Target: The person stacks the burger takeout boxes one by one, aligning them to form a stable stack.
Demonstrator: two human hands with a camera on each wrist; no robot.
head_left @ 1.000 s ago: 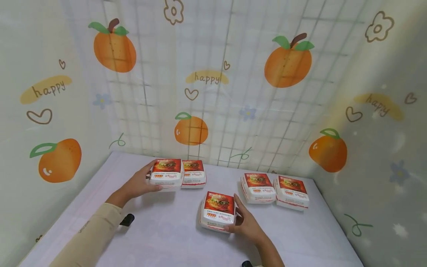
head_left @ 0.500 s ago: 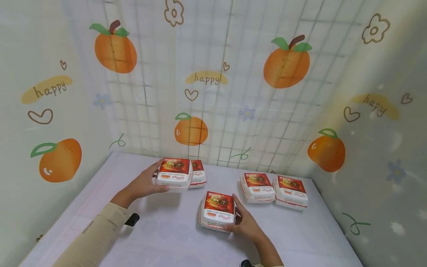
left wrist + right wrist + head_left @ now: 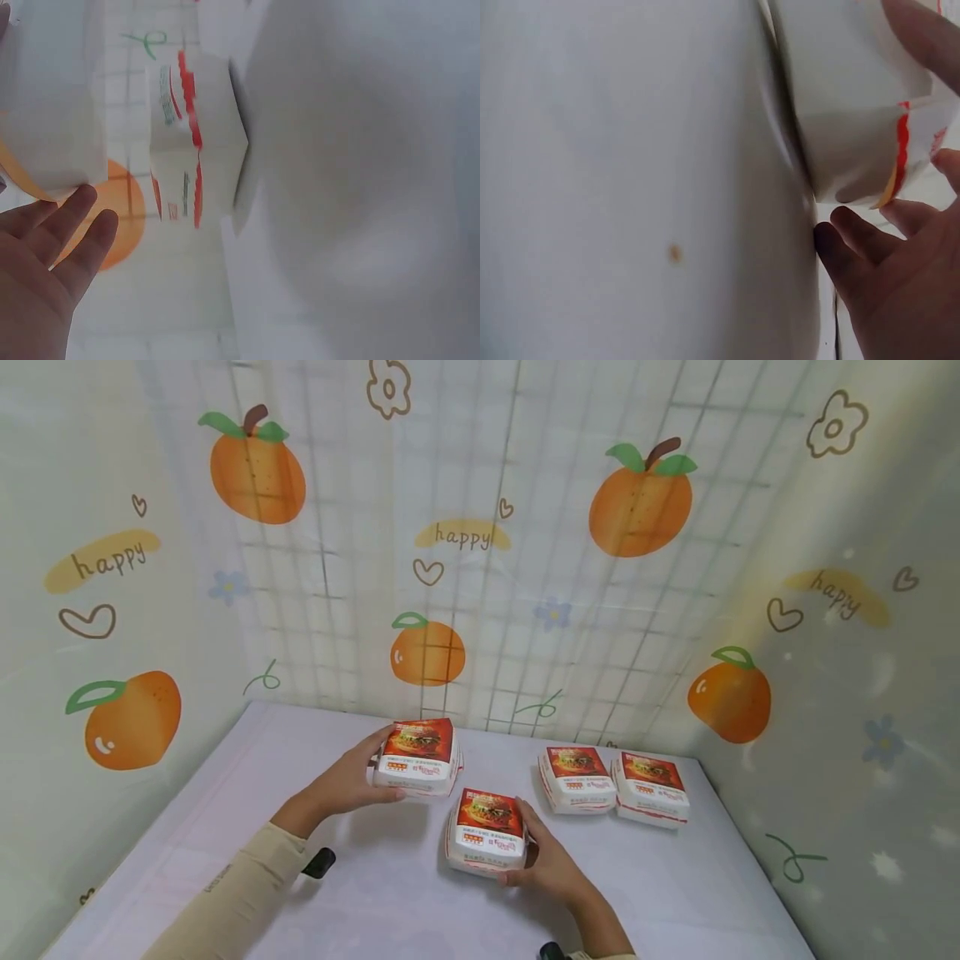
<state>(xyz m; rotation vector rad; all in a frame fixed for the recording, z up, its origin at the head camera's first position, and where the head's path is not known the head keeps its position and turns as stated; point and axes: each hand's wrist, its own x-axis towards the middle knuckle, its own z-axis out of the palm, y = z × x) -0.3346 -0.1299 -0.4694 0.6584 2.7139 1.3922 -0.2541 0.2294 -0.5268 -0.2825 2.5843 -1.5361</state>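
Observation:
My left hand grips a white burger box with a red burger picture on its lid and holds it raised above the table. Behind it stands another burger box, almost wholly hidden in the head view; the left wrist view shows this second burger box on the table, apart from the raised one. My right hand holds a third burger box by its right side, thumb at the front. In the right wrist view this box's underside is partly seen, close to the table surface.
Two more burger boxes, one left of the other, stand side by side at the back right of the white table. A curtain printed with oranges hangs behind and beside the table, with a wire grid showing through.
My left hand has carried its burger box to the right, so it now covers the one behind. My right hand and its box have hardly moved.

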